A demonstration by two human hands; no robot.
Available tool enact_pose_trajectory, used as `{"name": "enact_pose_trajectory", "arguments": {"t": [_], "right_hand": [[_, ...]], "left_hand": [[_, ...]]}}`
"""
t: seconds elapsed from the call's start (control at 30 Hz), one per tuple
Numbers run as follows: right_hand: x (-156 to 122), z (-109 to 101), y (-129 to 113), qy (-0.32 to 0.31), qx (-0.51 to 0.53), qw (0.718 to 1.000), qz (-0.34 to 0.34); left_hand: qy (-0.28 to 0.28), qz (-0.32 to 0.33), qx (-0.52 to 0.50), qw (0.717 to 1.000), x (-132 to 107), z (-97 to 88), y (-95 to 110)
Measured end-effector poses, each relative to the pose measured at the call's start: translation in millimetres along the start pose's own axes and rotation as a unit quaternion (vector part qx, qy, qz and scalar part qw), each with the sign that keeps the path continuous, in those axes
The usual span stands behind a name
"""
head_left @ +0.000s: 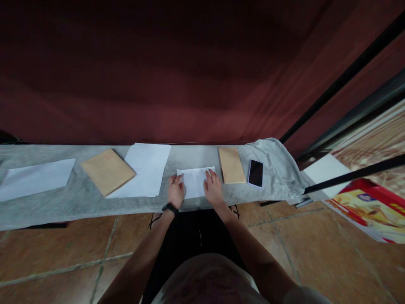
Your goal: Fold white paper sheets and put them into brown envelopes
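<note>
A folded white sheet of paper [195,180] lies on a grey cloth-covered table [79,202] in front of me. My left hand [175,190] rests on the sheet's left edge, fingers bent and pressing down, with a black watch on the wrist. My right hand [213,188] lies flat on the sheet's right part, fingers stretched forward. Neither hand lifts the paper.
Right of the sheet lie a brown envelope [232,164] and a black phone [255,172]. To the left are a white sheet [145,169], a larger brown envelope [107,171] and another white sheet [34,178]. A dark red curtain [158,76] hangs behind.
</note>
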State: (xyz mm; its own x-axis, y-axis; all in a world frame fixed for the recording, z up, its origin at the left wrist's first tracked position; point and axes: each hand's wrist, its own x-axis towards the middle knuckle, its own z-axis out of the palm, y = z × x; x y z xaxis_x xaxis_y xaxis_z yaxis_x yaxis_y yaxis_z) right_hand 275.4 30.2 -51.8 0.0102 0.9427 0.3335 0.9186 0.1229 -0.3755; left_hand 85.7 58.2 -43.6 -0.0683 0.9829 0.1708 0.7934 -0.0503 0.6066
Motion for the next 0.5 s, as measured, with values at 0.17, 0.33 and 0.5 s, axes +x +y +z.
{"name": "enact_pose_trajectory", "arguments": {"t": [0.17,0.33,0.5], "right_hand": [[-15,13,-15,-0.047,-0.006,0.998,-0.046],[-18,16,-16,-0.035,-0.012,0.998,-0.042],[-18,19,-15,-0.040,-0.016,0.998,-0.040]], "left_hand": [[0.009,0.005,0.004,1.000,4,-0.9,-4],[0.015,0.048,0.098,0.994,0,-5.3,6],[-0.064,0.189,0.147,0.969,-28,12.1,29]]}}
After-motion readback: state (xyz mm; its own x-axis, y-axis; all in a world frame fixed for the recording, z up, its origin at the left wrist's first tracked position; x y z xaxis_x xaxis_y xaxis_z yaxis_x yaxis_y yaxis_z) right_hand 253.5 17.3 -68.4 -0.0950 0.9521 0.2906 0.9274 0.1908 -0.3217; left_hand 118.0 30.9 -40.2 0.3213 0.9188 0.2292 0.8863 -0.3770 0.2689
